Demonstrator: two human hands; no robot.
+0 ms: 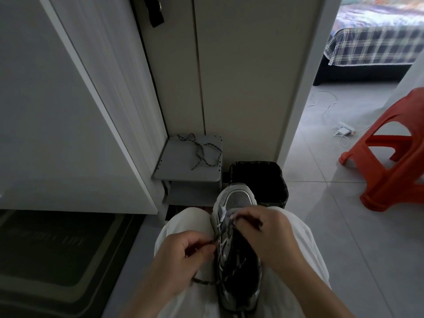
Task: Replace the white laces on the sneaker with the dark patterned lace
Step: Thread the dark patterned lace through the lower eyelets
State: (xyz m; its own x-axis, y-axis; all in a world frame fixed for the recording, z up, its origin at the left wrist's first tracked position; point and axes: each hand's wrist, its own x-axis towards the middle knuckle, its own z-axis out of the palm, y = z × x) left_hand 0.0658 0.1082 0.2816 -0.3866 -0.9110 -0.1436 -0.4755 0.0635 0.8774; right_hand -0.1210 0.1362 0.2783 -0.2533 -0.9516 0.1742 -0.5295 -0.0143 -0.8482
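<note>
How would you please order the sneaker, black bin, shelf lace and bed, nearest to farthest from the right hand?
1. sneaker, under the right hand, on the lap.
2. black bin, just beyond the sneaker's toe.
3. shelf lace, ahead and to the left.
4. bed, far right, through the doorway.

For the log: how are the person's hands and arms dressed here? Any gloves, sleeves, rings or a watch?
The left hand and the right hand are both bare, with no gloves. No ring, watch or wristband shows on either. The forearms are uncovered down to the frame's bottom edge, with no sleeve in view. The only clothing visible is light, whitish trousers over the knees.
</note>
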